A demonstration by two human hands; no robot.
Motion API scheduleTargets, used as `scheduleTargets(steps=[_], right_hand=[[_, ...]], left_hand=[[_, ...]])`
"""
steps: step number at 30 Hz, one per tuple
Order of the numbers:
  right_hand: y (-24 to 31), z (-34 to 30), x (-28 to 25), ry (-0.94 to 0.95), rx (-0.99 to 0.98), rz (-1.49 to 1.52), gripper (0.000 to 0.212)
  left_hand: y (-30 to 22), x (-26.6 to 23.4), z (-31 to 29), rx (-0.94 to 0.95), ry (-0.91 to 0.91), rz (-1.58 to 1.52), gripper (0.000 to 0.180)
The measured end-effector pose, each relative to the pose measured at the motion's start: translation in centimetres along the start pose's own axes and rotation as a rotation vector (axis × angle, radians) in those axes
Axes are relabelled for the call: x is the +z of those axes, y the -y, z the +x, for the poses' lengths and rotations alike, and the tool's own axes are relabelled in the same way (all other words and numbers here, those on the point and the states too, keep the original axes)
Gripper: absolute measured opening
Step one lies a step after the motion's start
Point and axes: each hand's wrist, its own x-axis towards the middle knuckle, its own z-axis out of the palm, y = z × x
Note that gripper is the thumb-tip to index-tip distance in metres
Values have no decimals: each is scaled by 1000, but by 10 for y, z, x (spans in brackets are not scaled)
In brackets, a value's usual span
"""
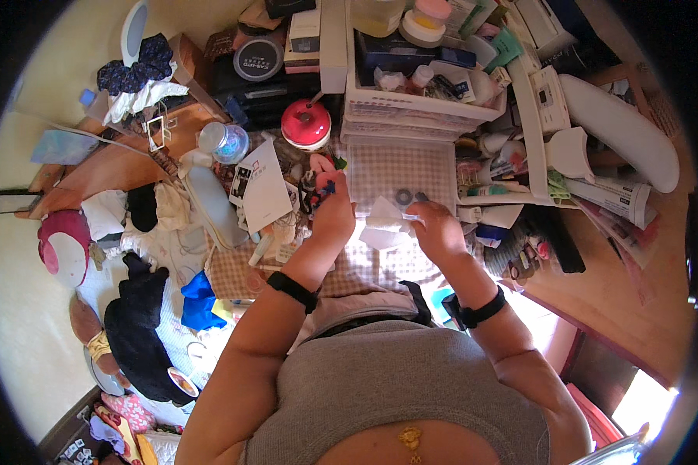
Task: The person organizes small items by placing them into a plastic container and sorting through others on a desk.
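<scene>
My right hand point(440, 232) pinches the edge of a small whitish, see-through piece point(385, 221) that looks like a plastic bag, held over the checked cloth point(399, 164). Just beyond it, two small dark rings, like hair ties point(403, 196), lie on the cloth. My left hand point(336, 221) reaches into a heap of small things left of the cloth's middle. Its fingers are bent together beside a pink piece point(321, 164) and small dark blue and green bits; what they grip is too small to make out. A white printed card point(265, 186) lies left of that hand.
A red-lidded round container point(306, 124) and a jar of blue bits point(223, 142) stand at the far left. White plastic drawers point(419, 108) rise at the back, loaded with bottles. Tubes point(609, 198) and other clutter line the right. Clothes point(143, 333) are piled at left.
</scene>
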Motion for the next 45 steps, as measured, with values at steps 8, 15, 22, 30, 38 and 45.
scheduleTargets(steps=[8, 15, 22, 30, 38, 45], right_hand=[[9, -13, 14, -143, 44, -147, 38], [-35, 2, 37, -269, -143, -273, 8], [-51, 13, 40, -308, -70, -335, 5], [-44, 16, 29, -247, -78, -308, 5], [-33, 38, 25, -52, 136, -297, 11], [47, 41, 14, 9, -66, 112, 26]], left_hand=[[15, 19, 0, 94, -207, -45, 57], [17, 21, -1, 179, -346, -87, 60], [15, 29, 6, 189, -371, -57, 55], [2, 17, 4, 219, -425, -138, 45], [-9, -13, -33, 266, -333, -10, 36], [94, -105, -33, -209, -714, 32, 28]])
